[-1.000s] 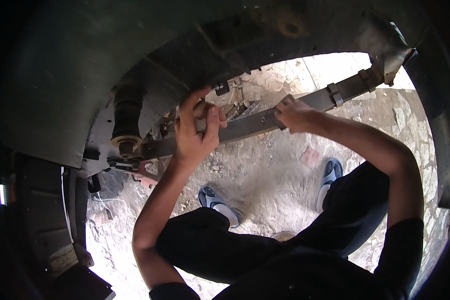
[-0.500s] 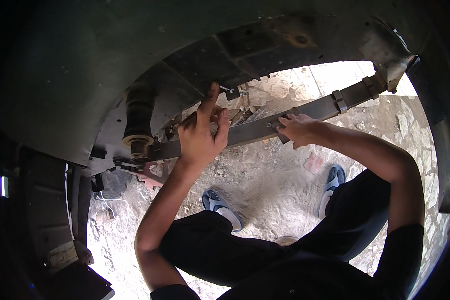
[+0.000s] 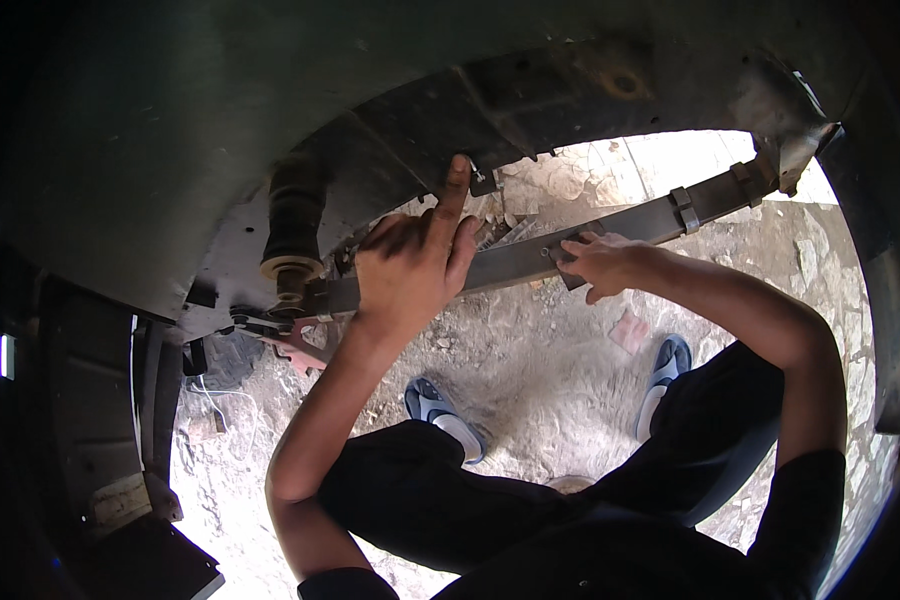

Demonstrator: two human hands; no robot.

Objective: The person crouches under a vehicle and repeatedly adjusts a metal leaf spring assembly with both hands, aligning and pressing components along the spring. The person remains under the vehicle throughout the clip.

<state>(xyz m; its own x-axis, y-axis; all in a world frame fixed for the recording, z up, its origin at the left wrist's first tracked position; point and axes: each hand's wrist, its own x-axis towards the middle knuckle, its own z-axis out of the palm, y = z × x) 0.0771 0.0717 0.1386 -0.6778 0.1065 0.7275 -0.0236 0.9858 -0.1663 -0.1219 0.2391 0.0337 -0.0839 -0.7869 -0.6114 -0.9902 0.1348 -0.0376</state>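
My left hand (image 3: 410,260) is raised beneath a dark metal underside. Its index finger is stretched up and its thumb stands apart, with the other fingers curled and nothing visible held. The index fingertip is beside a small dark bracket (image 3: 483,184) with a thin bright bolt; whether they touch I cannot tell. A long dark leaf spring (image 3: 515,262) with metal clips runs slantwise behind this hand. On its middle part lies my right hand (image 3: 605,264), fingers spread and touching the spring near a dark plate (image 3: 573,274).
A black ribbed rubber cylinder (image 3: 295,215) hangs at left above the spring's end. The curved dark panel (image 3: 230,110) spans overhead. A pinkish shape (image 3: 295,357) by the lower left joint is unclear. My sandalled feet (image 3: 430,400) stand on rough stony ground (image 3: 550,370).
The view has shifted slightly. My left hand has turned a little, bringing its index fingertip beside the small bracket. My right hand stays on the leaf spring.
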